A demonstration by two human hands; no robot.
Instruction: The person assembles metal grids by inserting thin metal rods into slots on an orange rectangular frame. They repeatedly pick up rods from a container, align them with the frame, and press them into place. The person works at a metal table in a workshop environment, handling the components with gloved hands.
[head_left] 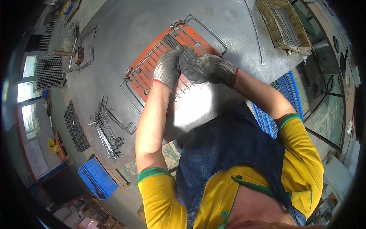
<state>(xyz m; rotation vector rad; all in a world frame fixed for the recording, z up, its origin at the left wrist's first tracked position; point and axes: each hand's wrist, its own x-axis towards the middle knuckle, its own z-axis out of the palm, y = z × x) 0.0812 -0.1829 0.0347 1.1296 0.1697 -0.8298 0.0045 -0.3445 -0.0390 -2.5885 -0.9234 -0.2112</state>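
Note:
Both of my hands wear grey knit gloves and meet over an orange jig plate on the metal table. A bundle of thin metal rods lies slanting across the plate, its middle between my hands. My left hand closes over the rods from the left, its fingertips partly hidden. My right hand wraps round the same bundle from the right. Separate rods are laid in the plate's slots. Bent wire handles stick out at the plate's corners, one wire handle at the upper right.
A pile of bent wire pieces lies at the table's left. A hammer and wire frames are near the left edge. At the far right stands a worn tray of rods, beside a long single rod. Blue crates sit below table level.

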